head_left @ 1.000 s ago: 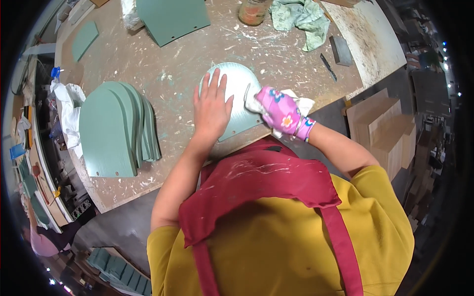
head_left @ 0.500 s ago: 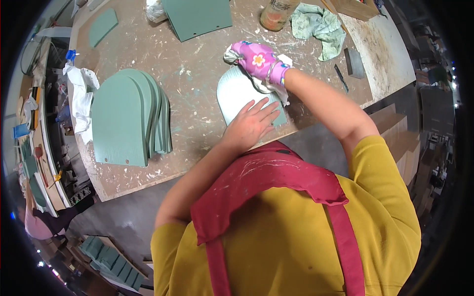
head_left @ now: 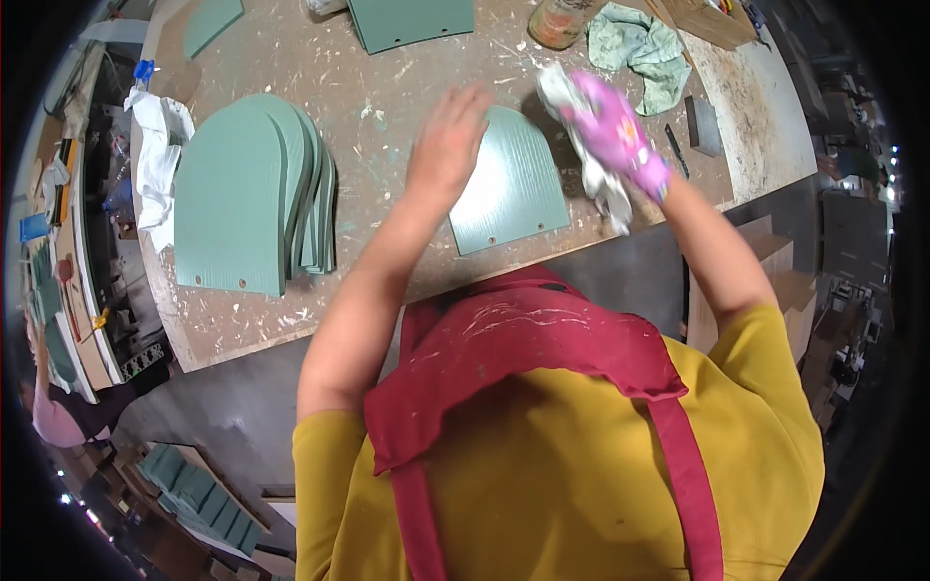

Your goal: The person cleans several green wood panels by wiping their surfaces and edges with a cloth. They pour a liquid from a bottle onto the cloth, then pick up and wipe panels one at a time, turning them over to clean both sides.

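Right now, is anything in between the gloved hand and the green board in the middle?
Only the white cloth the right hand holds, on its side toward the board. Nothing else visible is between them; the left hand is by the board's left edge.

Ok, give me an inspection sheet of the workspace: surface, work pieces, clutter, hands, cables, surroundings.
Surface: brown bench top, flecked with white marks.
Work pieces: green arched panel lying flat, two holes near its straight edge; panel stack at left.
Clutter: stained rag, jar, dark block, slim black tool.
Hands: left hand bare, blurred, by the panel's upper left edge, contact unclear; right hand gloved, gripping white cloth.
Cables: none certain; left edge unclear.
Surroundings: grey floor; another person far left.
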A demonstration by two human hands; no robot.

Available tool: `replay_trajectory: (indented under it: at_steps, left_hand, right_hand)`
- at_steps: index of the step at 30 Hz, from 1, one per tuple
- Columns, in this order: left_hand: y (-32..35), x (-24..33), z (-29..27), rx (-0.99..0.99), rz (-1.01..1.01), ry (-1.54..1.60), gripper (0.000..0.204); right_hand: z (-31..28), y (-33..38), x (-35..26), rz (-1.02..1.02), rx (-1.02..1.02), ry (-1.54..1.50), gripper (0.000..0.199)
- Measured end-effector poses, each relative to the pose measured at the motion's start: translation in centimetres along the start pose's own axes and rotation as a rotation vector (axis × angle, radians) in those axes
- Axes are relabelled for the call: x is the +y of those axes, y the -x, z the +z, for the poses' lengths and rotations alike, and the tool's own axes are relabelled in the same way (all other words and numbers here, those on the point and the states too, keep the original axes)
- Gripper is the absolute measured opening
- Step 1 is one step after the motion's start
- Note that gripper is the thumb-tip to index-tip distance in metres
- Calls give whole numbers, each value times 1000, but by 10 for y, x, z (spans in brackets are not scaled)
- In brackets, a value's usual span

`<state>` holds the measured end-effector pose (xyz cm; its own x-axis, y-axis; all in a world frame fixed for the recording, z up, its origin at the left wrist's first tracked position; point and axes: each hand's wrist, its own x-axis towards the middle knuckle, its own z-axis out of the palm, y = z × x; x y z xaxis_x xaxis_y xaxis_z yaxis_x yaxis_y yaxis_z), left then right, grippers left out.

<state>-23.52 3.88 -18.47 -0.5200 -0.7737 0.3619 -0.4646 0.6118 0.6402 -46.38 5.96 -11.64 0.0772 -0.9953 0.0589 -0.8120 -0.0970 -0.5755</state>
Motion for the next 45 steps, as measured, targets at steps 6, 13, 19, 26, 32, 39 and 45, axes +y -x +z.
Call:
replay_trajectory:
  at_steps: [6,13,19,26,32,39,45]
  left_hand:
    - [-11,3,15,-112,25,-343,39]
    - [-11,5,10,-133,0,-324,38]
    - [-10,5,12,-127,-21,-328,38]
    - [-11,0,10,-161,-8,-336,39]
    - [-12,2,8,-187,-3,-367,40]
    - [-8,6,15,-103,-31,-319,37]
    - [-8,4,15,-118,-31,-349,36]
  right_hand:
    - [35,88,-34,-288,-227,306,37]
    - [65,85,-73,-661,-318,60,22]
    - [54,98,-55,-597,-347,212,24]
    - [42,101,-47,-516,-433,315,30]
    - [66,89,-76,-635,-392,207,19]
    - [35,102,-50,-609,-412,378,26]
    - [56,96,-73,-631,-406,259,16]
